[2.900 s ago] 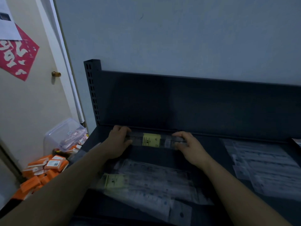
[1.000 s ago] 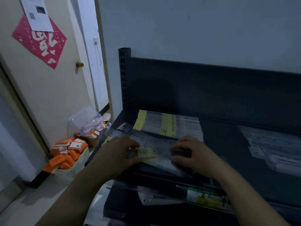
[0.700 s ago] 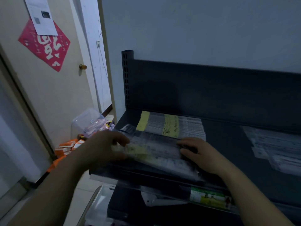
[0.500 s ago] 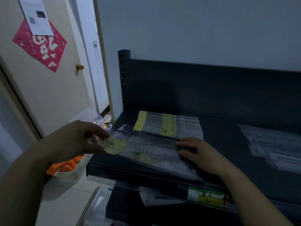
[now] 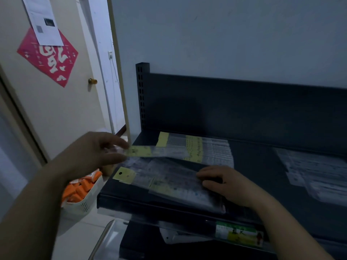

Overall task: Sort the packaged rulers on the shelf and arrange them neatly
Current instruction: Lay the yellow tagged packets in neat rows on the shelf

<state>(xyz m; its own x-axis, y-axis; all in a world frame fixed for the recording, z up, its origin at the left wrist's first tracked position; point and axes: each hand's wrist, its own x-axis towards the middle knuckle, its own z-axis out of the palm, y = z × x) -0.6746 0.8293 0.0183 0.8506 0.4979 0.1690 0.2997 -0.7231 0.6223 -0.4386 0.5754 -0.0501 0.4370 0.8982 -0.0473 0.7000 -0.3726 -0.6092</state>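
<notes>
Dim light; packet print unreadable. Below the shelf's [image 5: 253, 166] left end, a white basket [image 5: 88, 202] of orange boxes sits half hidden by the forearm. Right hand [image 5: 225, 182] presses loosely bent fingers on the loose ruler pile [image 5: 169, 177] at the shelf front. Left hand [image 5: 93, 154] pinches one packaged ruler [image 5: 150, 151] over the shelf's left edge.

Dim bluish light throughout, soft blur, wide-angle bending at edges.
</notes>
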